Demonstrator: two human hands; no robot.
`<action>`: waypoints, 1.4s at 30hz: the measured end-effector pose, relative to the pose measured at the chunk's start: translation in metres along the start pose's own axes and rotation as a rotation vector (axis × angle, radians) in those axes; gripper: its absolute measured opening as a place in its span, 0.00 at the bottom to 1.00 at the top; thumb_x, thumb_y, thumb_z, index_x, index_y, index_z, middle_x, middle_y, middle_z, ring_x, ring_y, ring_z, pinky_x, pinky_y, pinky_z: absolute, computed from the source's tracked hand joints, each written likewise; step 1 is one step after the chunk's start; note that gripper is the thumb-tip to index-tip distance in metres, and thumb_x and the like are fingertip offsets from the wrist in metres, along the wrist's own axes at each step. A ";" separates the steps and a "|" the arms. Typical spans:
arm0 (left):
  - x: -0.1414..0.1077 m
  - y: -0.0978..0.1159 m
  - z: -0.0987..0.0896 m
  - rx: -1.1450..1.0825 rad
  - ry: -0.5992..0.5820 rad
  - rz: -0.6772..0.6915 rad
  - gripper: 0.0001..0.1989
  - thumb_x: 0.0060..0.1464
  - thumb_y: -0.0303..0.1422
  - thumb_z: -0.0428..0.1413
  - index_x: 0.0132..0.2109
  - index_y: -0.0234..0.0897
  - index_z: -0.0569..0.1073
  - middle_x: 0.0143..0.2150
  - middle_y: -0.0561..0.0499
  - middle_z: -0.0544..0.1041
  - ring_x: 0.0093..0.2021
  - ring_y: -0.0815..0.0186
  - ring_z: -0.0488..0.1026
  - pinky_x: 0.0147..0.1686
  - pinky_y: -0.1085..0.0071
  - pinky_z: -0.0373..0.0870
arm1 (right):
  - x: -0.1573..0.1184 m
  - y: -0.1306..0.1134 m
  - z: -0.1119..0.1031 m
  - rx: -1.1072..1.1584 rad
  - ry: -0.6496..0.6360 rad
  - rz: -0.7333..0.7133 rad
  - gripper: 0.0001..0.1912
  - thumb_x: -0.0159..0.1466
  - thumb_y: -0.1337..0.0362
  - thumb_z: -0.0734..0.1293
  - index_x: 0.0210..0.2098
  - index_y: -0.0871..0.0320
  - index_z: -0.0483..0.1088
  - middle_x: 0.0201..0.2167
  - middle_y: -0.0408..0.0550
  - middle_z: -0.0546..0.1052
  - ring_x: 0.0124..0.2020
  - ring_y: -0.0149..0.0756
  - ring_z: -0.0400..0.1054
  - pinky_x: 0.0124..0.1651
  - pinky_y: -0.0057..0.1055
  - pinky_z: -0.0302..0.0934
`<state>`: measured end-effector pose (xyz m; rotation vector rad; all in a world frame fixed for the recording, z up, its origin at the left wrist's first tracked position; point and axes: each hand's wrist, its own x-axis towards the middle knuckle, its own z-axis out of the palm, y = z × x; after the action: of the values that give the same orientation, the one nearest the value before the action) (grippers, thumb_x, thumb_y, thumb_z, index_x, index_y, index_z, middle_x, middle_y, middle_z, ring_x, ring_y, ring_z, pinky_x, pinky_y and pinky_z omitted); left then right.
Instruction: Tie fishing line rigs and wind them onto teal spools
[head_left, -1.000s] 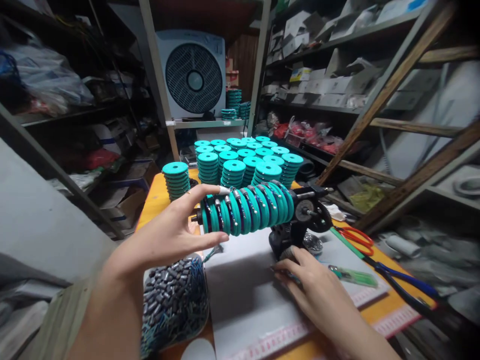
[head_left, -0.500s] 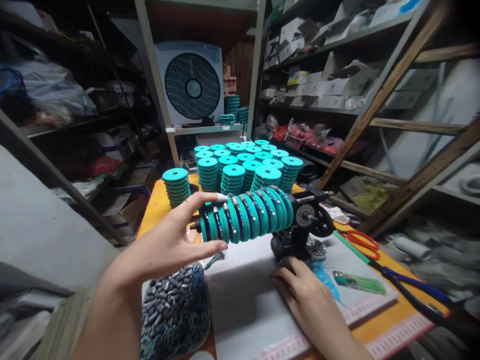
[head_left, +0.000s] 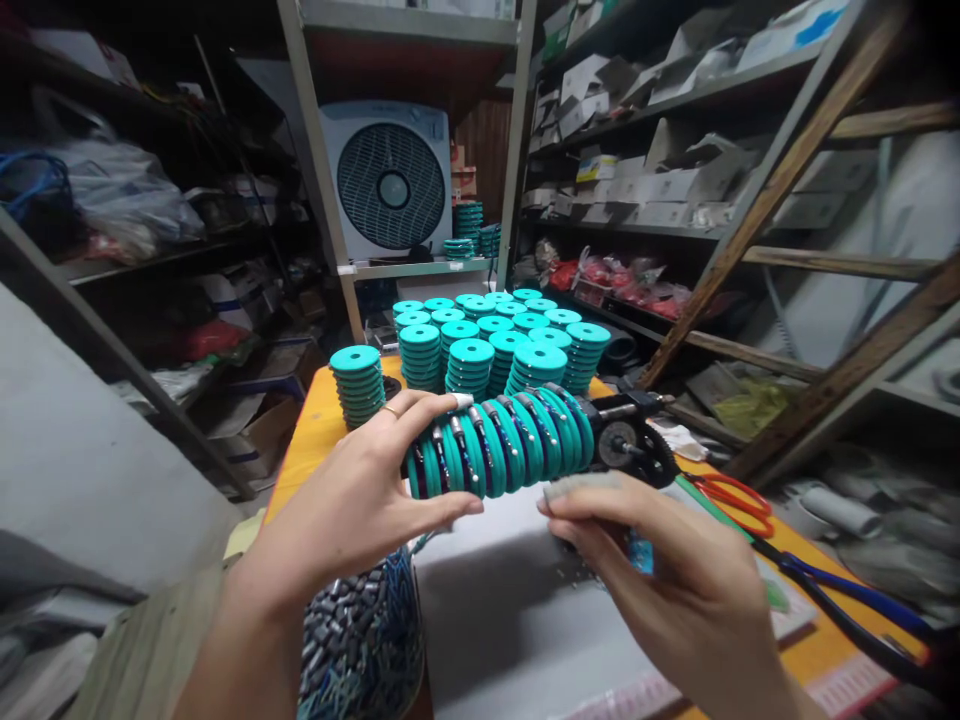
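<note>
A row of teal spools (head_left: 501,445), wound with dark line and fitted with small grey metal cylinders and white beads, sits on the shaft of a black winding machine (head_left: 626,435). My left hand (head_left: 390,465) grips the row's left end, thumb below and white-tipped index finger above. Just below the row's right end is my right hand (head_left: 660,550), its thumb and index finger pinched together. Whatever lies between those fingertips, if anything, is too small to make out. The right hand covers the machine's base.
Stacks of teal spools (head_left: 471,360) stand at the back of the yellow table (head_left: 300,420). A container of grey cylinders (head_left: 341,630) is at front left. Orange-handled scissors (head_left: 739,500) and blue-handled pliers (head_left: 847,580) lie right. A box fan (head_left: 391,185) stands behind.
My right hand has risen from the board by the machine's base to just under the spools, fingers now pinched. My left hand keeps its place on the row, and the view has shifted slightly.
</note>
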<state>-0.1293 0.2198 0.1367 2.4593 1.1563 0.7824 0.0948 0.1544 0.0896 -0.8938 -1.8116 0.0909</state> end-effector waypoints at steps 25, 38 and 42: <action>0.000 -0.003 0.001 -0.033 -0.029 0.021 0.30 0.49 0.44 0.62 0.58 0.53 0.61 0.56 0.54 0.66 0.51 0.60 0.68 0.51 0.64 0.66 | 0.034 0.001 0.030 0.092 0.098 0.078 0.04 0.62 0.71 0.69 0.34 0.55 0.73 0.37 0.45 0.69 0.41 0.33 0.67 0.41 0.31 0.63; -0.001 -0.002 0.000 -0.020 -0.026 0.044 0.28 0.50 0.42 0.61 0.57 0.57 0.61 0.57 0.55 0.65 0.51 0.60 0.68 0.52 0.62 0.65 | 0.027 0.012 0.026 -0.097 0.049 -0.119 0.07 0.61 0.74 0.68 0.36 0.56 0.72 0.38 0.47 0.71 0.40 0.35 0.68 0.42 0.31 0.64; -0.001 -0.004 0.000 -0.007 -0.040 0.054 0.27 0.51 0.42 0.61 0.57 0.60 0.62 0.57 0.55 0.64 0.51 0.59 0.69 0.50 0.61 0.66 | 0.024 0.014 0.026 -0.104 0.036 -0.154 0.08 0.61 0.74 0.68 0.37 0.56 0.71 0.38 0.47 0.71 0.40 0.36 0.69 0.42 0.32 0.65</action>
<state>-0.1317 0.2216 0.1343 2.4978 1.0758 0.7469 0.0773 0.1882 0.0907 -0.8201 -1.8585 -0.1168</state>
